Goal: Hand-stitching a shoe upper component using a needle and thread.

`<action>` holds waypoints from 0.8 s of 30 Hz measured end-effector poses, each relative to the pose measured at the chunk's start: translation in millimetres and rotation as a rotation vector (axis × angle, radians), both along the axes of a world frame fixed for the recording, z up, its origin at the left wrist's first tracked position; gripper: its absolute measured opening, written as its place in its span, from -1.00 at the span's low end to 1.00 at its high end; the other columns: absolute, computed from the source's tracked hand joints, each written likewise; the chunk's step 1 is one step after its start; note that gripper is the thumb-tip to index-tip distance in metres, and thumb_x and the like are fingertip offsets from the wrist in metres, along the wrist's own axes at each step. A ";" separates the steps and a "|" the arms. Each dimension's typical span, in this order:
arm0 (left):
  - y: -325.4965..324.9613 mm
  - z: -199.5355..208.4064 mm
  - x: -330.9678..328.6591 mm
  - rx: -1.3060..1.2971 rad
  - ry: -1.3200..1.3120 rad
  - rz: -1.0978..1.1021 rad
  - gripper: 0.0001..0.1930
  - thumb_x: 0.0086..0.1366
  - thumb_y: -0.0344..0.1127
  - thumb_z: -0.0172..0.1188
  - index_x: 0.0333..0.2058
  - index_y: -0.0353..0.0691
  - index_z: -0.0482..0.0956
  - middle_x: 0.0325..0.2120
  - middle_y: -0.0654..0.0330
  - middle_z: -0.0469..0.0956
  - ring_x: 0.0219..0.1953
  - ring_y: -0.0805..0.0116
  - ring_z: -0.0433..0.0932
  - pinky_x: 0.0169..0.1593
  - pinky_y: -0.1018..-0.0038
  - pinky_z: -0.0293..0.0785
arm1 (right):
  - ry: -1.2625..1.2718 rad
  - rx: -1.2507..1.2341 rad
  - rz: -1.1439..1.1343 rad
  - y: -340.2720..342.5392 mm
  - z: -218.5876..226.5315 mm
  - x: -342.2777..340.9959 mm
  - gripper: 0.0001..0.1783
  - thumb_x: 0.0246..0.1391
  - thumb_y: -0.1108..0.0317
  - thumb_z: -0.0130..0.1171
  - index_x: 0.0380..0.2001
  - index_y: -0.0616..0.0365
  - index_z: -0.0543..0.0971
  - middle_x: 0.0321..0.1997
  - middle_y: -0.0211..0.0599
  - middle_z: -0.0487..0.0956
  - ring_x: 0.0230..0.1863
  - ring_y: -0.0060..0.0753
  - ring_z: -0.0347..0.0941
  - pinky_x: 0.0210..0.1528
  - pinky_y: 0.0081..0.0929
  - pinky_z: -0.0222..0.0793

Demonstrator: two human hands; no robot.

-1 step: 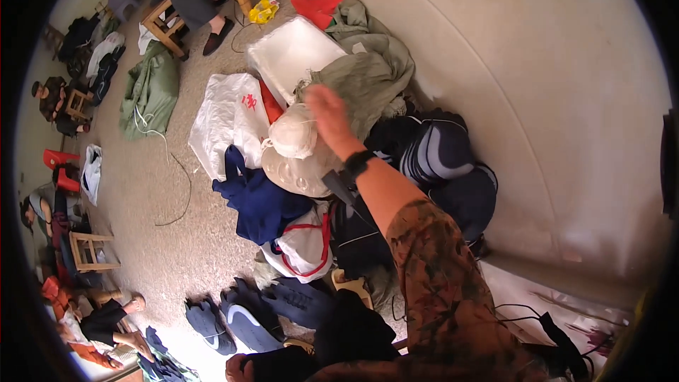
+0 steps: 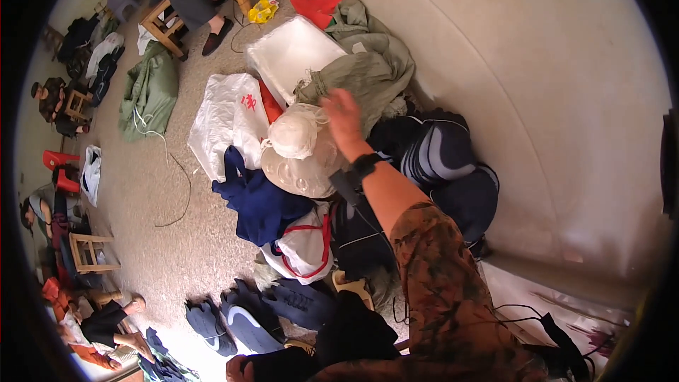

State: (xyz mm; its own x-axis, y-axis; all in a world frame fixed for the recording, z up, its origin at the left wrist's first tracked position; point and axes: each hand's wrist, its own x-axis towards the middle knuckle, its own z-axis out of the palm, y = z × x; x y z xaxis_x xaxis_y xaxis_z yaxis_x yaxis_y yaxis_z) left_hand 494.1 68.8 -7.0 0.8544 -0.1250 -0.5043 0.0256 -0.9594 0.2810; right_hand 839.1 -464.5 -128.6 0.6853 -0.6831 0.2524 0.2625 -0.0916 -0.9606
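My right hand [image 2: 343,120], a dark band on its wrist, is over the pile on the floor, at the edge of a grey-green cloth sack [image 2: 361,81]. Its fingers are somewhat blurred and loosely stretched out, with nothing visible in them. Just left of them sits a cream, bundled fabric pouch [image 2: 293,134] with thin ties, on a clear plastic bag [image 2: 293,175]. Beyond lies a white foam box [image 2: 297,46], partly covered by the sack. At the lower edge, a small skin-coloured part, apparently my left hand [image 2: 239,368], shows beside dark cloth; its fingers cannot be made out.
A white woven sack [image 2: 230,124], navy cloth [image 2: 265,201], a white-and-red bag [image 2: 304,247] and black bags [image 2: 438,155] surround the pouch. Dark gloves [image 2: 251,318] lie nearer me. A pale wall [image 2: 523,99] rises at the right. Several people sit farther off, beside a green sack [image 2: 150,92].
My right hand has drawn back to the right and slightly toward me, away from the cream pouch. The pouch's top and ties show more now.
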 end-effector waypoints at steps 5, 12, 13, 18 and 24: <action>-1.2 1.7 7.6 0.008 0.036 0.089 -0.71 0.27 -0.21 0.02 -0.15 -0.30 0.47 -0.20 -0.04 0.49 -0.10 0.00 0.42 0.04 0.24 0.31 | 0.592 0.041 -0.294 -70.5 -94.7 -35.1 -0.61 -0.13 0.33 0.25 -0.22 0.27 0.44 -0.14 0.04 0.49 -0.12 -0.04 0.43 -0.11 -0.28 0.33; 50.2 -31.9 -9.6 0.017 0.016 0.027 -0.69 0.29 -0.22 0.01 -0.12 -0.33 0.46 -0.15 -0.06 0.47 -0.06 0.01 0.41 0.06 0.25 0.30 | 0.699 0.355 -0.151 -101.0 -110.6 -7.1 -0.39 -0.03 0.23 0.24 0.10 0.15 0.35 0.12 0.00 0.34 0.18 0.02 0.23 0.08 -0.13 0.27; 57.7 -40.6 -15.2 0.049 0.016 -0.018 -0.69 0.29 -0.22 0.01 -0.12 -0.33 0.46 -0.14 -0.06 0.47 -0.05 0.01 0.41 0.07 0.26 0.29 | 0.681 0.366 -0.130 -102.0 -112.7 -3.0 -0.41 -0.03 0.25 0.24 0.09 0.17 0.36 0.12 0.01 0.35 0.15 0.03 0.25 0.06 -0.13 0.28; 66.0 -40.1 -15.6 0.084 0.024 -0.018 -0.68 0.29 -0.22 0.01 -0.10 -0.34 0.45 -0.13 -0.06 0.46 -0.04 0.01 0.40 0.08 0.26 0.29 | 0.607 0.623 -0.092 -102.8 -132.5 1.2 -0.51 0.02 0.34 0.19 0.03 0.24 0.37 0.12 -0.01 0.33 0.05 -0.06 0.33 0.00 -0.22 0.34; 20.9 -10.5 9.3 0.053 0.042 0.095 -0.68 0.28 -0.22 0.02 -0.10 -0.34 0.45 -0.13 -0.06 0.46 -0.04 0.01 0.39 0.09 0.25 0.28 | 0.839 -0.357 -0.105 -77.4 -130.4 -15.2 -0.48 -0.07 0.35 0.24 -0.01 0.27 0.41 -0.02 0.11 0.42 -0.04 0.07 0.38 -0.03 -0.08 0.34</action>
